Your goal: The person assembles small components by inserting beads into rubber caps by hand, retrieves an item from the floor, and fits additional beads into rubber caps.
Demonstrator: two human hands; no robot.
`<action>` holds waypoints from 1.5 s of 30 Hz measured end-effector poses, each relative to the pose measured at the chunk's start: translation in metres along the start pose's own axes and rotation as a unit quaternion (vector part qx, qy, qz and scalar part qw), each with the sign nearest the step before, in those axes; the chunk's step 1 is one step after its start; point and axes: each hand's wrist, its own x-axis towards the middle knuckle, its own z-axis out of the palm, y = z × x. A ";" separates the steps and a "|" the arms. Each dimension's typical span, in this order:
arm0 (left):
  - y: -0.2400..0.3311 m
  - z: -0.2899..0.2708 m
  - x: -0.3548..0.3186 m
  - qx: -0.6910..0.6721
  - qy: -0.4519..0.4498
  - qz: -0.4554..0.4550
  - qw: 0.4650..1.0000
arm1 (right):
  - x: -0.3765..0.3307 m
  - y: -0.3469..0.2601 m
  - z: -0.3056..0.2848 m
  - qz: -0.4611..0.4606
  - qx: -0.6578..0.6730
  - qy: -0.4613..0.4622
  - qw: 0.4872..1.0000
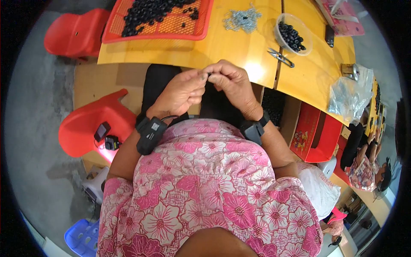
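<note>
Where our left hand [184,91] and right hand [232,84] meet beside the yellow table [229,48], we see a small black piece [209,74] pinched between their fingertips, neither hand clearly nearer, long axis unreadable.

Black piece [209,74] mostly hidden by fingertips [216,79], red basket [207,19] cropped at top

Includes a red chair [72,34] at upper left, a blue plastic seat [81,239] at lower left, a metal can [350,71] beside a clear plastic bag [349,97] at right.
</note>
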 end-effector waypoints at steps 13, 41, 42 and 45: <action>-0.002 -0.038 0.020 -0.111 -0.022 -0.013 0.993 | 0.047 0.026 -0.035 -0.102 -0.293 0.201 0.929; -0.003 -0.056 0.012 -0.114 -0.063 0.023 0.991 | 0.079 0.047 -0.032 -0.139 -0.560 0.169 0.799; -0.005 -0.055 0.011 -0.109 -0.062 0.025 0.992 | 0.075 0.045 -0.032 -0.140 -0.562 0.167 0.798; -0.011 -0.052 0.006 -0.107 -0.054 0.028 0.992 | 0.065 0.043 -0.034 -0.140 -0.573 0.159 0.791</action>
